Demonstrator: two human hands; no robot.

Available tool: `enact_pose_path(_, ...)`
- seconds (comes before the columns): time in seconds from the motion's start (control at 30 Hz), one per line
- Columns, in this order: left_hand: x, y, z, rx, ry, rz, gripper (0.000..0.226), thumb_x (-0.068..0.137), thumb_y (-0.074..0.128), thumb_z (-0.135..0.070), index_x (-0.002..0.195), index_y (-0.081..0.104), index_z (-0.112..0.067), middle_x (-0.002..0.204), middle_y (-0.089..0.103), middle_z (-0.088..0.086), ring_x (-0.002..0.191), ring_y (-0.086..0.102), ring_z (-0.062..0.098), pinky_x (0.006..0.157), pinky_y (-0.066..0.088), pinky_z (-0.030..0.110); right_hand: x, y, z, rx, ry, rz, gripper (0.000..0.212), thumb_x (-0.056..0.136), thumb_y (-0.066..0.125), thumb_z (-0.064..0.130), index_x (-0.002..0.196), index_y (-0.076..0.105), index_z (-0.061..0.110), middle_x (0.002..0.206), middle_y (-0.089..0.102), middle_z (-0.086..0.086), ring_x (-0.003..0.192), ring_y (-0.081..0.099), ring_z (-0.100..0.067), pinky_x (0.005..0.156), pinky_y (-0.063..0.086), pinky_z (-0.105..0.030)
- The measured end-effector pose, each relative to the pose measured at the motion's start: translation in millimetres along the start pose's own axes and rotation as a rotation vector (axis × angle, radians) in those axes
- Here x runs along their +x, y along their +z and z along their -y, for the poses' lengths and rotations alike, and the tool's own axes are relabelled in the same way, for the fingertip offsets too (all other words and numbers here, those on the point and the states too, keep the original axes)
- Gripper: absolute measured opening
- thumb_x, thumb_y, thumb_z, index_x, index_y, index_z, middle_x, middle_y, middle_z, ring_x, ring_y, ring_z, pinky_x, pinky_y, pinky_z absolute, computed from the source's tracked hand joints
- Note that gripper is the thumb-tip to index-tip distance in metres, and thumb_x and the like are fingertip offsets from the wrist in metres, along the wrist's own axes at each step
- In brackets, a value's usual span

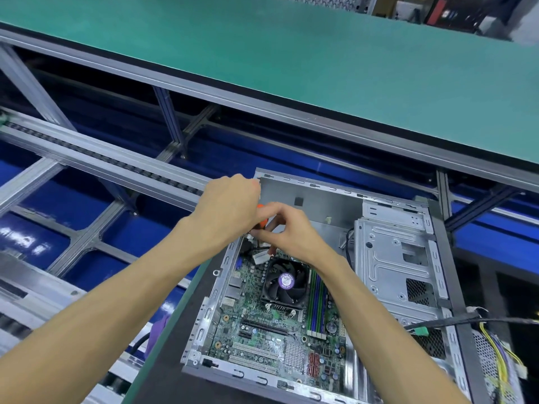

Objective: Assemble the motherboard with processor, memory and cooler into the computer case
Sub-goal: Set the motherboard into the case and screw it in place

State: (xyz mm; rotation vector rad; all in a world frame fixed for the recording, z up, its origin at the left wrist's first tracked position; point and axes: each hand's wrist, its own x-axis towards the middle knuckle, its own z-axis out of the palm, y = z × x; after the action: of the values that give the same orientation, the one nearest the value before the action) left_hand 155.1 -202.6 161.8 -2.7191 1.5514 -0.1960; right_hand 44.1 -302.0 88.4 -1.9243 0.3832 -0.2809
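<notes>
Two hands meet over the far corner of the motherboard (271, 330), which already lies inside the computer case (393, 258) with its cooler (284, 282) and memory sticks (318, 304) fitted. Our left hand (224, 211) curls round an orange-handled screwdriver (262, 215); our right hand (287, 228) pinches near its shaft, seemingly steadying the tip. We judge the risk is a slip: the tip could gouge the board or snag the white connector (261, 258) just beside it.
</notes>
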Motion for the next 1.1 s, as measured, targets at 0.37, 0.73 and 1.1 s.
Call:
enact_pose_path(0.37,8.1,-0.7,5.3,-0.161,0.160,0.165,0.020,0.088,0.061,-0.034,0.097,0.059,-0.017,0.095,0.053,0.004,0.083,0.058,0.027,0.071,0.051,0.041,5.0,-3.4,-4.5,-0.039,-0.024,-0.034,0.025,0.080,0.068,0.014,0.097,0.067,0.032,0.082,0.069,0.010,0.066,0.071,-0.011,0.060,0.053,-0.020)
enact_pose_path(0.73,14.8,-7.8,-0.1,-0.297,0.325,0.312,0.022,0.085,0.061,-0.013,0.103,0.064,-0.024,0.100,0.050,-0.004,0.090,0.054,0.019,0.072,0.044,0.032,5.3,-6.6,-10.0,-0.033,0.030,-0.023,0.012,0.082,0.074,0.030,0.086,0.063,0.030,0.073,0.075,-0.002,0.059,0.072,-0.016,0.064,0.060,-0.038)
enact_pose_path(1.1,9.6,-11.4,5.1,-0.378,0.285,0.328,0.015,0.087,0.063,-0.017,0.096,0.058,-0.027,0.102,0.049,-0.005,0.087,0.053,0.015,0.069,0.042,0.028,6.6,-3.6,-12.1,-0.006,0.066,-0.017,0.013,0.082,0.077,0.031,0.087,0.066,0.028,0.070,0.075,-0.006,0.059,0.073,-0.022,0.064,0.059,-0.039)
